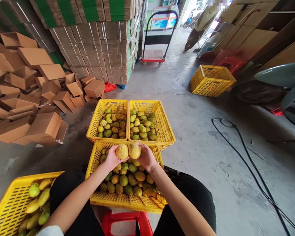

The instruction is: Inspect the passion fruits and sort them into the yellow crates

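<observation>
My left hand (pixel 111 159) holds a yellow fruit (pixel 122 151), and my right hand (pixel 146 158) holds a second yellow fruit (pixel 134 150). Both fruits touch side by side above the far end of the near yellow crate (pixel 124 200), which lies between my knees and is filled with several green and yellow fruits. Two more yellow crates stand just beyond it: the left one (pixel 96 119) and the right one (pixel 165 124), each holding several fruits.
A fourth fruit crate (pixel 8 205) is at my lower left. A red stool (pixel 124 223) is under me. Loose cardboard boxes (pixel 27 98) pile at left, stacked flat cartons (pixel 100 42) behind. A hand trolley (pixel 154 42), an overturned yellow crate (pixel 211 80), scooters and a black cable (pixel 250 170) lie to the right.
</observation>
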Demonstrator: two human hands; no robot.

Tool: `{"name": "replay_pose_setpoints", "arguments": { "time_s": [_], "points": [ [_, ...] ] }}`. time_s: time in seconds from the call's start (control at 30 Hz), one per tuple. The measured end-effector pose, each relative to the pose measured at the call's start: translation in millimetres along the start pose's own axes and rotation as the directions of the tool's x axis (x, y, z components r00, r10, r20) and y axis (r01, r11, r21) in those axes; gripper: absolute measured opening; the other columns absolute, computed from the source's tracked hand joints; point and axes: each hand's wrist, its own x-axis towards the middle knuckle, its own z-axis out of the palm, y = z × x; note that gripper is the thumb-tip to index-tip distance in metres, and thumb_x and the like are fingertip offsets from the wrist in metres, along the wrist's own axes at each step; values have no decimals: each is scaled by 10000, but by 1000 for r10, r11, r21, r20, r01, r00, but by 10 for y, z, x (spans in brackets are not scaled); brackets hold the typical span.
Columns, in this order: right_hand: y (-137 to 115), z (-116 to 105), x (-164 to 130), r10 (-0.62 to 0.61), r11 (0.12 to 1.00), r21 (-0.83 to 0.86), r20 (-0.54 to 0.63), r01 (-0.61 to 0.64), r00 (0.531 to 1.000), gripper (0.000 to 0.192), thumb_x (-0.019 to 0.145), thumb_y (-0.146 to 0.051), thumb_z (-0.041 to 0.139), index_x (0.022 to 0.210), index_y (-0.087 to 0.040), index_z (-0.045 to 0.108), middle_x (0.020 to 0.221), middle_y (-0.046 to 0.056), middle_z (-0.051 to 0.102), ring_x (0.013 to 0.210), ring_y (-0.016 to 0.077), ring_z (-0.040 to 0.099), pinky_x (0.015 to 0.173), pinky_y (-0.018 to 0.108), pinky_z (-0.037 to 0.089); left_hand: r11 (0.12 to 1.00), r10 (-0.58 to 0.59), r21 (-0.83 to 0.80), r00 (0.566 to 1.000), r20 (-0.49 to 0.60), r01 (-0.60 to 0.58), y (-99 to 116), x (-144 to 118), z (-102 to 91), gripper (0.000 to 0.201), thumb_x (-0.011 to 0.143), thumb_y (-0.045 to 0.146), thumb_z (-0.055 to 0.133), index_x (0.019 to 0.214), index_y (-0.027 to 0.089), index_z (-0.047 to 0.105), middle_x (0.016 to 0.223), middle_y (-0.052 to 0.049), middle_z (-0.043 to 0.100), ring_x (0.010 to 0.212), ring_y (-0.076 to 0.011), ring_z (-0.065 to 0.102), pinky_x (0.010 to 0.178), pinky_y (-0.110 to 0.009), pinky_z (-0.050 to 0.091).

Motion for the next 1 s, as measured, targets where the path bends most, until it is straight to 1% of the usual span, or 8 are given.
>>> {"name": "replay_pose_setpoints", "arguments": {
  "time_s": [0.17,0.27,0.43,0.5,0.6,0.73,0.83,1.0],
  "points": [
    [10,-5,15,-8,1000,-19,-3,8,1000,240,669,-247,641,908,-233,614,866,-15,682,944,211,605,762,310,481,1000,-1,2,1000,-27,1,0,-1,12,150,852,227,466,905,143,578,847,-69,680,795,-203,657,883,-520,509],
    [31,-9,21,-23,999,-25,-24,22,999,227,688,-265,663,906,-239,609,878,-21,677,929,199,603,766,306,480,1000,-3,14,1000,-21,3,3,-11,26,151,856,226,459,888,140,579,850,-71,677,797,-201,655,891,-521,504],
    [77,10,18,-136,988,-84,-58,131,989,234,682,-291,730,870,-240,600,848,-34,668,889,179,607,781,295,480,1000,-20,11,1000,-17,21,7,-41,59,158,869,223,452,874,137,584,861,-70,682,805,-201,655,880,-519,509],
    [88,12,25,-156,984,-101,-58,149,986,236,687,-313,741,857,-241,594,825,-36,668,881,179,615,791,300,480,1000,-21,4,1000,-11,21,5,-48,58,155,872,234,463,883,140,585,869,-68,684,812,-203,655,882,-524,505],
    [88,-1,44,-119,990,-84,-58,114,991,219,712,-338,719,865,-243,596,833,-31,677,902,186,623,814,311,481,1000,-20,-15,1000,2,21,3,-39,32,158,866,259,478,901,146,583,877,-68,683,820,-210,655,893,-542,493],
    [68,-18,56,-26,999,-40,14,27,1000,186,741,-337,650,885,-222,620,896,9,703,1007,227,617,838,335,485,1000,-8,-30,1000,14,8,4,0,-16,185,843,250,482,961,147,581,899,-82,684,853,-219,654,921,-545,476],
    [49,-13,42,-35,999,-24,10,35,999,183,748,-297,626,917,-227,626,919,1,708,1031,228,615,843,334,489,1000,2,-18,1000,1,-2,3,25,-34,198,839,238,470,978,145,577,918,-86,686,870,-224,655,930,-549,470],
    [24,5,21,-43,999,-15,-11,43,999,184,736,-277,617,912,-224,624,928,2,706,1011,231,619,820,331,496,1000,-1,1,1000,-14,1,-7,41,-35,177,852,232,450,930,134,575,897,-85,685,846,-224,657,919,-549,477]
  ]
}}
